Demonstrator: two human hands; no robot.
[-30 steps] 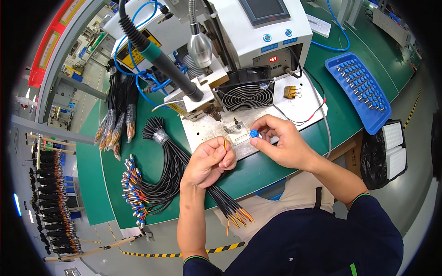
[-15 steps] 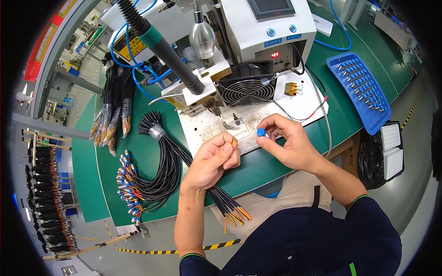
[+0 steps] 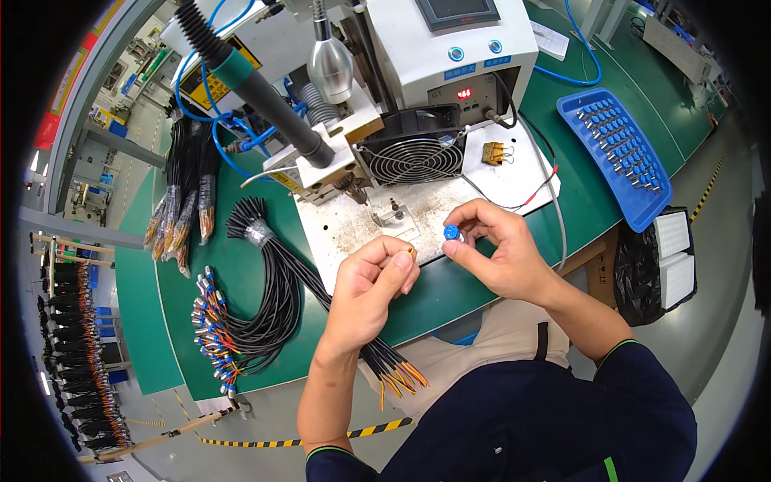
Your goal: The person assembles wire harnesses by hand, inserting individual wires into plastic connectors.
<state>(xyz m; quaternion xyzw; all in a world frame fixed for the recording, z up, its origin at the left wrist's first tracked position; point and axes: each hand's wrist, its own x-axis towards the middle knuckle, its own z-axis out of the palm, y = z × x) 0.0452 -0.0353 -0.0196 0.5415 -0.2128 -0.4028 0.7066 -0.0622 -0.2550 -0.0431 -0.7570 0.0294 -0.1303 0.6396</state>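
Observation:
My left hand (image 3: 371, 283) is closed in a pinch on thin wire ends (image 3: 412, 251), red and yellow, whose tips just show past the thumb. Across from it, my right hand (image 3: 507, 255) grips a small round connector (image 3: 451, 232) with a blue face between thumb and fingers. The wires and the connector are apart. Under my left wrist runs a bundle of black cables (image 3: 283, 265), with bare red and yellow ends (image 3: 399, 377) hanging over the table's front edge. At its left end sit several blue-and-silver connectors (image 3: 212, 329).
Behind my hands stands a soldering machine (image 3: 458, 56) with a tip (image 3: 351, 189) above a small metal fixture (image 3: 391, 215) and a black fan (image 3: 418, 157). A blue tray (image 3: 622, 157) of connectors lies right. More cable bundles (image 3: 189, 185) lie at the back left.
The view has shifted slightly, so the bench sits further left. My left hand has turned a little, and the blue connector's face is tilted more upward.

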